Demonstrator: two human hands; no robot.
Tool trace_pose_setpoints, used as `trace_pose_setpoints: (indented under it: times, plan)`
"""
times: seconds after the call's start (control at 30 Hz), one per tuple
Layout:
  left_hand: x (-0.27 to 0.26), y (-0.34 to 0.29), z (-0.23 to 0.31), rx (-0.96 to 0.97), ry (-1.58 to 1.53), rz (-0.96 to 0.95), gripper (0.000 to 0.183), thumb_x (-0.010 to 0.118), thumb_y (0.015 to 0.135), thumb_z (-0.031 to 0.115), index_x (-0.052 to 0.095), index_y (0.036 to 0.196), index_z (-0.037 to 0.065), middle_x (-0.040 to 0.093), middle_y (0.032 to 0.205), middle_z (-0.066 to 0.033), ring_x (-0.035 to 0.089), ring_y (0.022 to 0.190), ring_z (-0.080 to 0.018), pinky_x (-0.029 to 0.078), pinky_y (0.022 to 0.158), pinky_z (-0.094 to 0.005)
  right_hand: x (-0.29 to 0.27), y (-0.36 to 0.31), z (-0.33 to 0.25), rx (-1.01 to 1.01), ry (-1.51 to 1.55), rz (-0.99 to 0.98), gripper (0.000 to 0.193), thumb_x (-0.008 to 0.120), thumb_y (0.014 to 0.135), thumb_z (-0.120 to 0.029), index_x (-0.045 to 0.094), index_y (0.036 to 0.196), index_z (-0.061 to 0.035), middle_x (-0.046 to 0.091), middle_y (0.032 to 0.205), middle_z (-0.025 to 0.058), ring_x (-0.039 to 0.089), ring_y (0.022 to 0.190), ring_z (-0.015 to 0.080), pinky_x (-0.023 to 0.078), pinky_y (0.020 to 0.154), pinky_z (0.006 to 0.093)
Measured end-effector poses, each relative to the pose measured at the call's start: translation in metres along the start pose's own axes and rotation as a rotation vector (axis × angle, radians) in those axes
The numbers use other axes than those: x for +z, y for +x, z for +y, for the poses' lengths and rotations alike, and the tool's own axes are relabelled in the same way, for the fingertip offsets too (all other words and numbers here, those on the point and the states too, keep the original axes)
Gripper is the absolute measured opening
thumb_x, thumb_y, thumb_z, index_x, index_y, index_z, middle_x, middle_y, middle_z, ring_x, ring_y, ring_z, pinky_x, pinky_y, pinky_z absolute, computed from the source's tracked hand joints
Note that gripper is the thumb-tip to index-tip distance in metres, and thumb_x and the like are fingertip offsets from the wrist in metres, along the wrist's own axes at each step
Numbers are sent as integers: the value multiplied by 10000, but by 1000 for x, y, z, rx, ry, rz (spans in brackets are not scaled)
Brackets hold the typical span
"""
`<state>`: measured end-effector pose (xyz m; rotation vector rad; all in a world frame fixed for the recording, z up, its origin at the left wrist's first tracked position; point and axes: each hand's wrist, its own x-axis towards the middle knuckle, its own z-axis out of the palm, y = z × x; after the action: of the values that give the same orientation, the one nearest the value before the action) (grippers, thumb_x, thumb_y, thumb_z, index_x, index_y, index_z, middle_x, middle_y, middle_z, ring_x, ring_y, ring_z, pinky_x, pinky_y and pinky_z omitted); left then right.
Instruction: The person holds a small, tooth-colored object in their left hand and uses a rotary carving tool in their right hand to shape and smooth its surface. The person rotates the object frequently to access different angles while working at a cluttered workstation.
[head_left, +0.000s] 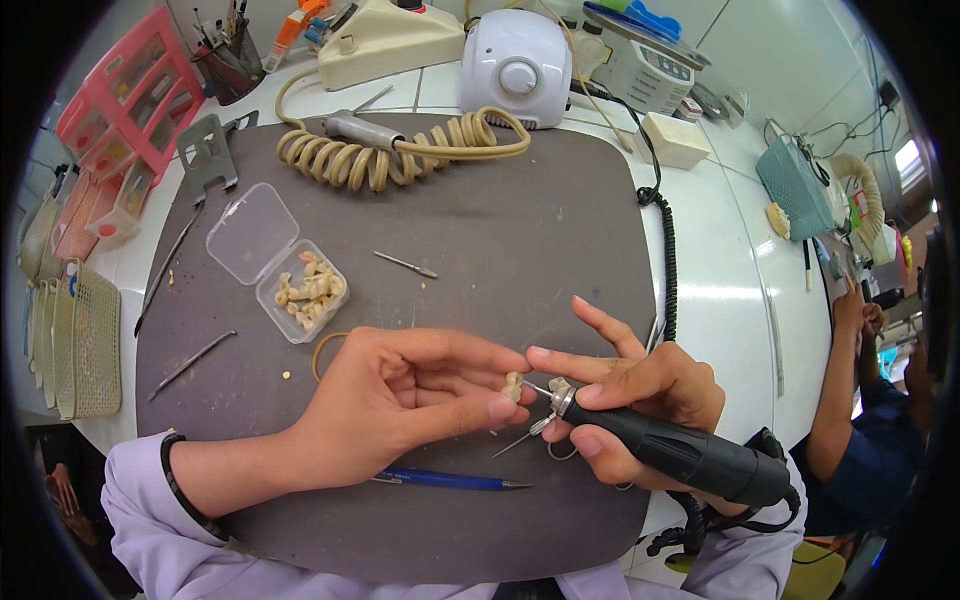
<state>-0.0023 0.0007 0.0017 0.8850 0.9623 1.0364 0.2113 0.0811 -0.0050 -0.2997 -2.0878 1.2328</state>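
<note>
- left hand [410, 400]: thumb and fingers pinched on a small tooth-coloured piece [513, 387], which sits at their tips.
- right hand [650, 400]: wrapped around a black rotary handpiece [680, 445], its thin bit [538, 387] pointing at the piece; whether they touch, i cannot tell.
- the hands nearly meet; bracing one finger against the other hand should steady the bit.
- light, brief strokes seem best, fingertips kept clear.
- open clear box [264, 306] of similar pieces: beyond the left hand.
</note>
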Motion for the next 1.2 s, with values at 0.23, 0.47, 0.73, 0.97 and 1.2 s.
trace_pose_setpoints:
  times: [0.23, 0.47, 0.73, 0.97, 1.2]
  plan:
    - [-3, -1, -4, 3, 14, -18, 314, 639, 863, 25, 592, 1166, -43, 673, 988, -148, 647, 957, -169, 514, 854, -257, -5, 3, -3, 86, 49, -29, 270, 737, 737, -3, 583, 954, -47, 697, 841, 83, 644, 1012, 312, 233, 1079, 592]
    - [2, 0, 2, -22, 16, 7, 289, 615, 844, -59, 573, 1127, -99, 657, 1003, -202, 662, 944, -240, 551, 848, -322, -5, 0, -2, 97, 57, -33, 246, 720, 764, -22, 577, 962, -54, 697, 836, 102, 639, 1024, 318, 219, 1083, 590]
    - [4, 0, 1, -1, 62, 31, 278, 617, 853, -32, 576, 1119, -103, 660, 994, -187, 672, 908, -230, 557, 825, -314, -3, 3, -7, 124, 77, -16, 202, 695, 789, -20, 573, 950, -31, 704, 814, 121, 634, 1021, 346, 216, 1091, 577]
    - [4, -2, 2, -17, 44, 33, 282, 614, 854, -36, 572, 1125, -104, 658, 1002, -191, 667, 924, -236, 555, 834, -320, -3, 3, -5, 104, 52, -30, 197, 693, 798, -29, 570, 952, -30, 703, 825, 120, 632, 1024, 349, 215, 1095, 568]
    - [1, -1, 2, -14, 25, -1, 283, 596, 856, -60, 566, 1134, -104, 647, 1030, -212, 653, 967, -243, 543, 874, -331, -6, 2, -6, 131, 107, -71, 200, 648, 812, -16, 517, 961, -37, 701, 771, 149, 607, 1067, 368, 170, 1092, 598]
